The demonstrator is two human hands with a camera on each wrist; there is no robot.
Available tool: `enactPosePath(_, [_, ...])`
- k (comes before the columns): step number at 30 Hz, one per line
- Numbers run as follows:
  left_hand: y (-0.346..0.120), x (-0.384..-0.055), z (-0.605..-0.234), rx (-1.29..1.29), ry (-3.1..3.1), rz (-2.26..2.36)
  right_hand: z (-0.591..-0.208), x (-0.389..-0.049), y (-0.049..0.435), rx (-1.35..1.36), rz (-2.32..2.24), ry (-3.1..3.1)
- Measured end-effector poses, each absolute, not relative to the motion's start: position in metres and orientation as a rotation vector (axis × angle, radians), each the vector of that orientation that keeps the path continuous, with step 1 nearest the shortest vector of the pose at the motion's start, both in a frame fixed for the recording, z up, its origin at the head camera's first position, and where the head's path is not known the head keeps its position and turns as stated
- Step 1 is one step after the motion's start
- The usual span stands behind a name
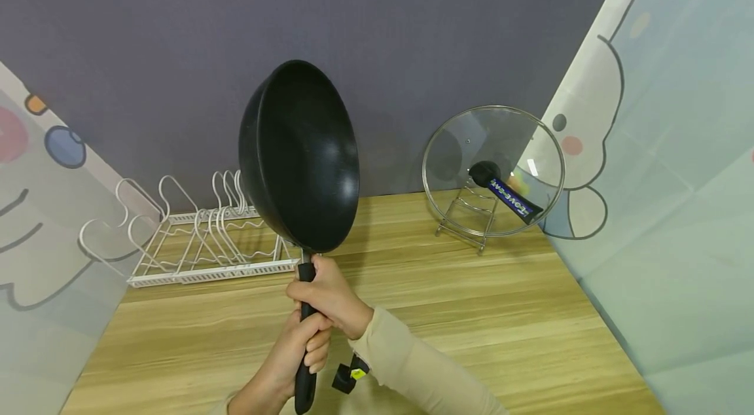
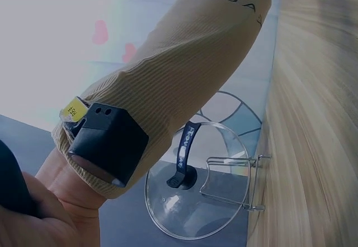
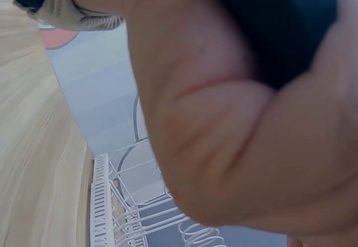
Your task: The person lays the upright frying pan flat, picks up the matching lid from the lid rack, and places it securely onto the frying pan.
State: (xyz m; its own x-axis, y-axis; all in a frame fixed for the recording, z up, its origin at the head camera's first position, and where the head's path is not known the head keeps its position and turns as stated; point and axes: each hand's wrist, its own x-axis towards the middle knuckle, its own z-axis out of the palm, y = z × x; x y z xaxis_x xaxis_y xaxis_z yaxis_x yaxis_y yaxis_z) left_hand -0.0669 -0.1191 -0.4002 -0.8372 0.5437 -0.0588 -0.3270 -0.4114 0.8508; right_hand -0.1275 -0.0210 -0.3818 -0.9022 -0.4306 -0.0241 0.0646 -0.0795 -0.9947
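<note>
A deep black wok (image 1: 309,153) is held up over the table, its bowl on edge with the opening turned toward the right. My right hand (image 1: 330,294) grips the upper part of its black handle (image 1: 304,382), close to the bowl. Below it, my left hand (image 1: 300,346) wraps its fingers round the same handle. In the left wrist view, the right sleeve (image 2: 162,79) with a black wrist camera (image 2: 109,143) crosses the picture. The right wrist view shows a hand (image 3: 224,129) very near and blurred against the dark handle.
A white wire dish rack (image 1: 212,271) stands on the wooden table (image 1: 471,310) at the left, partly behind the wok. To the right, a glass lid (image 1: 448,160) with a black handle leans upright in a small metal stand (image 1: 480,232). A grey wall (image 1: 400,42) closes the back; printed panels flank both sides.
</note>
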Motion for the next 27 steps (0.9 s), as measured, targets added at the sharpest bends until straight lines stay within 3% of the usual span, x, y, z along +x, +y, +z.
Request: enactPosePath(27, [-0.106,-0.071,-0.405,0.379,1.080,2.275,-0.380,-0.127,-0.007,-0.345,-2.078,1.828])
